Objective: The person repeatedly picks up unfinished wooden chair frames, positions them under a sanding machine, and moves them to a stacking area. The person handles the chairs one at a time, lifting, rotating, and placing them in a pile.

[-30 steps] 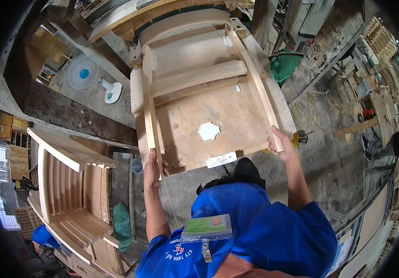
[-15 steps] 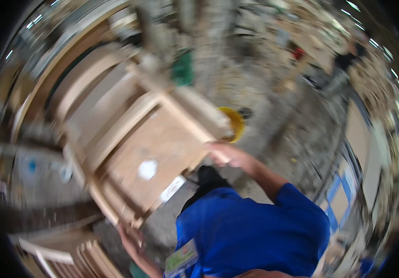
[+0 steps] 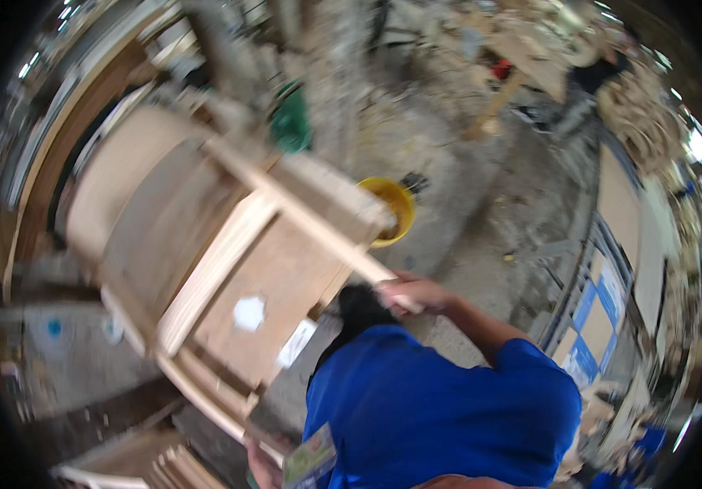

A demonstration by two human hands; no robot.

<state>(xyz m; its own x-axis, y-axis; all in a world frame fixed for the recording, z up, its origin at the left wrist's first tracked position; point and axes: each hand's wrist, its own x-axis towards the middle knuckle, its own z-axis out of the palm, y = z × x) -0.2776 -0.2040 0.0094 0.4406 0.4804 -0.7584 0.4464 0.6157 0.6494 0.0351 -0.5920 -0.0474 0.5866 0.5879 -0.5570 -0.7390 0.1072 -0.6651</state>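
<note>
Far L, abt 8–9 o'clock, a white fan (image 3: 53,328) w/ blue hub, badly blurred. Down at 7 o'clock, lower edge, a stack of pale curved wood pcs (image 3: 178,470).

Main item: pale wooden frame (image 3: 219,270), at 9 o'clock from pic centre, lying on a slant: 2 long rails joined by a broad crossbar, rail ends pointing twd the person. Under it a tan board (image 3: 220,338).

L hand (image 3: 263,466), approx 7 o'clock nr lower edge, gripping near end of the L rail; blurred & partly behind the badge, so finger detail can't be told. On the board, R of the crossbar, a ragged white patch (image 3: 249,313).

Green bag (image 3: 290,121) hangs at 11 o'clock, past the R rail. White strip (image 3: 295,342) at board's near edge, 7–8 o'clock. Clear-cased badge (image 3: 312,456) on the blue shirt (image 3: 441,403).

Yellow bucket (image 3: 392,239) on floor, 1–2 o'clock, just beside the board's R side. R hand (image 3: 415,294), abt 4 o'clock nr centre, closed round near end of the R rail.

Far R, 3–4 o'clock: blue-&-tan panels (image 3: 597,319), leaning.
</note>
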